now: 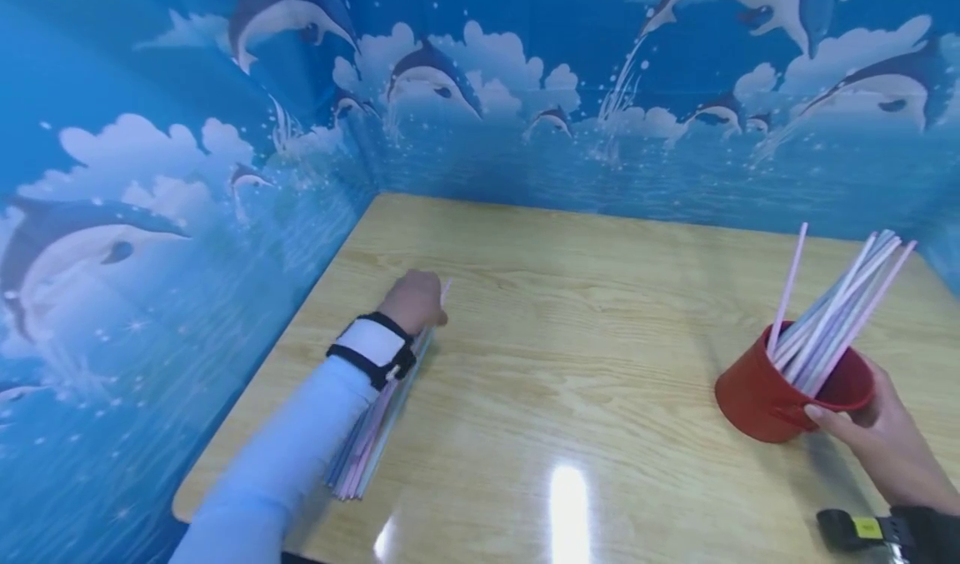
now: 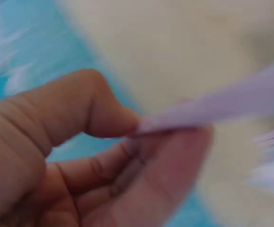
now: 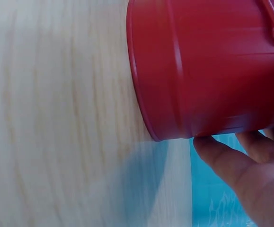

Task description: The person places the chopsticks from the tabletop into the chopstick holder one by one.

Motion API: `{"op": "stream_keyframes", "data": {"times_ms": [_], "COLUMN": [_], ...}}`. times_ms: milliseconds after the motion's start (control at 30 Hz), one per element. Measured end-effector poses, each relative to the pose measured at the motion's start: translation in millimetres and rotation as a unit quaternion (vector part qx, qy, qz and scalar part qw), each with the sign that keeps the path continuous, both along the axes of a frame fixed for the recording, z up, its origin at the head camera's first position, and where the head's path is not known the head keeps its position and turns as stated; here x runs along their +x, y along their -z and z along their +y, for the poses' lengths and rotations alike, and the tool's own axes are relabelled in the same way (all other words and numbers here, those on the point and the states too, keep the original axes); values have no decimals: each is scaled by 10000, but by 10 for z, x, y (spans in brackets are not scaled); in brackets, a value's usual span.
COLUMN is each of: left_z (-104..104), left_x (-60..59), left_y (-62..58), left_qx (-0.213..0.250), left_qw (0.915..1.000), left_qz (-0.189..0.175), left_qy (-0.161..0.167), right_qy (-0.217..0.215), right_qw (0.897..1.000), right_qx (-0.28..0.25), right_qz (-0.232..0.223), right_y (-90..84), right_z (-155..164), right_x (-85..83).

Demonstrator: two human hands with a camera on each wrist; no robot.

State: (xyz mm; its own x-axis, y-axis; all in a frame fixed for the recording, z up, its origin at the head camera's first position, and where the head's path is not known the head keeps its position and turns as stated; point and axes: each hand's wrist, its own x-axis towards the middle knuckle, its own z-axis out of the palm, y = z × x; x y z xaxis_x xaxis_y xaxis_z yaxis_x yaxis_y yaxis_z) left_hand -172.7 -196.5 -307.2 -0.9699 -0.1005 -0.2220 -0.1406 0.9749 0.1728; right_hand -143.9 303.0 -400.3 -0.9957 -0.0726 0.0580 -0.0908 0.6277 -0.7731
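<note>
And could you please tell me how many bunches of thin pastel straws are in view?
2: one bunch leans in the red cylindrical container; the other lies on the wood-grain table, partly hidden by the light-blue left sleeve.

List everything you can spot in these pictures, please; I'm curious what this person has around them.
Cup: one, red, toward the right of the table
Straws in the cup: several, pale pink, purple and whitish, leaning out of its mouth
Straws on the table: several, pink and bluish, partly hidden beneath the left forearm
Pinched straw: one seen, pale purple, in the left hand
Table: one, light wood-grain, under everything
Backdrop: blue with printed dolphins, behind and left of the table
Wrist straps: two, black and white on the left, black on the right
Sleeve: one seen, light blue, left arm
Left hand: one, above the table straws
Right hand: one, gripping the cup
</note>
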Motion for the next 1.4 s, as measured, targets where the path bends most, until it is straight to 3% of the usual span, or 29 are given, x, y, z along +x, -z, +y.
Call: {"op": "stream_keyframes", "data": {"times_ms": [33, 100, 167, 233, 333, 400, 467, 500, 567, 633, 800, 933, 1100, 1200, 1400], "left_z": [31, 143, 346, 621, 1105, 1440, 1762, 1914, 2187, 2403, 2737, 2872, 2972, 3006, 3060], "left_x": [-44, -116, -142, -120, -64, -66, -118, -159, -240, -317, -436, -464, -465, -463, -448], "left_y": [-171, -531, -918, -1277, -1691, -1836, -1856, -1822, -1694, -1508, -1028, -712, -427, -297, -203], "left_qx": [436, 1342, 2255, 3129, 4061, 4346, 4363, 4310, 4108, 3898, 3594, 3471, 3240, 3148, 3013], "left_qw": [9990, 9900, 9692, 9342, 8637, 8239, 7987, 7911, 7910, 7983, 8445, 8637, 8789, 8815, 8896], "left_qz": [30, 384, 850, 1406, 2386, 2856, 3192, 3284, 3334, 3257, 2483, 2059, 1782, 1703, 1460], "left_qy": [-64, 175, 514, 978, 1796, 2255, 2642, 2838, 3074, 3236, 3097, 3019, 3013, 3081, 3105], "right_qy": [-7, -38, -95, -209, -401, -526, -663, -719, -838, -941, -979, -900, -874, -912, -907], "right_qw": [10000, 10000, 9998, 9993, 9983, 9978, 9972, 9968, 9956, 9942, 9932, 9940, 9948, 9946, 9941], "right_qx": [-19, -53, -86, -154, -170, -198, -247, -295, -413, -520, -581, -511, -435, -458, -588], "right_qz": [-17, -54, -137, -281, -379, -359, -250, -205, -116, -98, -257, -359, -305, -199, -122], "right_y": [-9, -29, -54, -84, -135, -165, -188, -198, -212, -221, -233, -243, -264, -271, -268], "right_z": [-6, -19, -30, -47, -92, -130, -175, -196, -243, -286, -356, -364, -348, -331, -274], "right_x": [5, 16, 19, 9, -39, -74, -99, -103, -110, -111, -111, -91, -74, -62, -36]}}
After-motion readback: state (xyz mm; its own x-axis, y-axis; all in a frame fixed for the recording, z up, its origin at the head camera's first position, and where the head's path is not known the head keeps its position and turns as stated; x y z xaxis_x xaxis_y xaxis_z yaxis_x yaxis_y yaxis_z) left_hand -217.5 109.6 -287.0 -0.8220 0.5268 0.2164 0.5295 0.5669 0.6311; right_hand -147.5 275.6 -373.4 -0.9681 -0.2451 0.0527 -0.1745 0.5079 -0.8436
